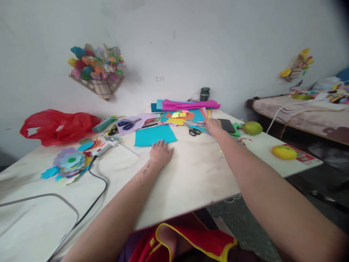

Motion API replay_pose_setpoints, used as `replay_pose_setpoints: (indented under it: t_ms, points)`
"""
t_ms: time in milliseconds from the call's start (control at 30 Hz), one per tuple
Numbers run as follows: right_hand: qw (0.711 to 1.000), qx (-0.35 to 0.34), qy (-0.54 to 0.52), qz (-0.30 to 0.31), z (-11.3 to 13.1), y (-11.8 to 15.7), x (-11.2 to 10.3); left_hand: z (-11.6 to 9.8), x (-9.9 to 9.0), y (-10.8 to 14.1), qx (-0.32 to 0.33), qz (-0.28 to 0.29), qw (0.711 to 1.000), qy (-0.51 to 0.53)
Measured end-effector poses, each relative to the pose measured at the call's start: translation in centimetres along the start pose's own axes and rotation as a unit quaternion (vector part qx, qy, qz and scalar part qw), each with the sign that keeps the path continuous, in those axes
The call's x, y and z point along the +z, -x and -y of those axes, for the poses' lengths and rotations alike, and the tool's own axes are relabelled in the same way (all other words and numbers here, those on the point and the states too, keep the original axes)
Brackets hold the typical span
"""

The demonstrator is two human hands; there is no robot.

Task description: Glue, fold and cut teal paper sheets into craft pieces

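Observation:
My left hand (161, 153) lies flat on the white table, its spread fingertips on the lower edge of a blue sheet (155, 135). Farther off to the right, my right hand (213, 126) reaches down at the paper pile, its fingers bent together over blue strips (198, 128); what they hold, if anything, is too small to make out. Black-handled scissors (194, 132) lie just left of it, and a dark flat object (226, 125) is at its right. Orange and yellow paper pieces (180, 117) sit behind, between the two hands.
On the left are a glue gun (107, 145) with its cord, a paper flower (71, 160), a red plastic bag (58, 127) and blue-handled scissors (128, 124). Rolled pink paper (191, 105) lies at the back. A green fruit (252, 127) and yellow fruit (284, 152) rest right.

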State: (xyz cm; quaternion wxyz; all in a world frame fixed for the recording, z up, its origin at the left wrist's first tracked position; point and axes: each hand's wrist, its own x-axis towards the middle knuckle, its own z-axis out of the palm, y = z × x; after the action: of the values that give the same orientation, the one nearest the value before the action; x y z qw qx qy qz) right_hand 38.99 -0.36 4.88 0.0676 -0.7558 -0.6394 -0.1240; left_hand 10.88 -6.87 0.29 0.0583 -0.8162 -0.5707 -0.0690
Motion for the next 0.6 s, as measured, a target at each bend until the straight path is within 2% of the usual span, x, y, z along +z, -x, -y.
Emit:
replay_pose_setpoints:
  t_ms: [333, 467, 600]
  points:
    - [0.999, -0.035, -0.014, -0.011, 1.0, 0.0, -0.4, 0.0, 0.0, 0.0, -0.001, 0.002, 1.000, 0.004]
    - [1.000, -0.008, 0.000, -0.002, 1.2, 0.3, -0.3, 0.0, -0.1, 0.1, -0.001, 0.000, 1.000, 0.001]
    - [0.999, 0.026, -0.010, 0.018, 2.4, 0.1, -1.2, 0.0, -0.1, 0.1, 0.002, 0.001, 1.000, 0.003]
